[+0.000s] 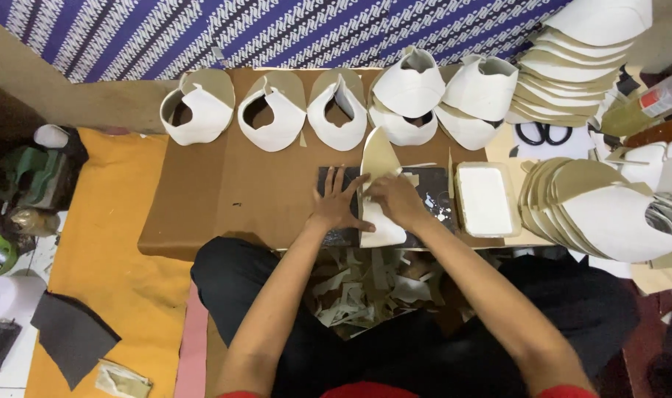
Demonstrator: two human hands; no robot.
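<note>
Frame centre: a white, curved cut piece [381, 221], tan underside folded upward, lies on a dark slab [432, 188]; left hand [338, 200] pressing flat with fingers spread, right hand [396, 199] pinching the piece.

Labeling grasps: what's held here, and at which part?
Both hands press one white cut piece on the dark slab: left hand flat at its left edge, right hand over its middle. No lifted grip visible.

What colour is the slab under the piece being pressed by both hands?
Dark, near black, seen in the head view: the slab lies under the white piece.
</note>
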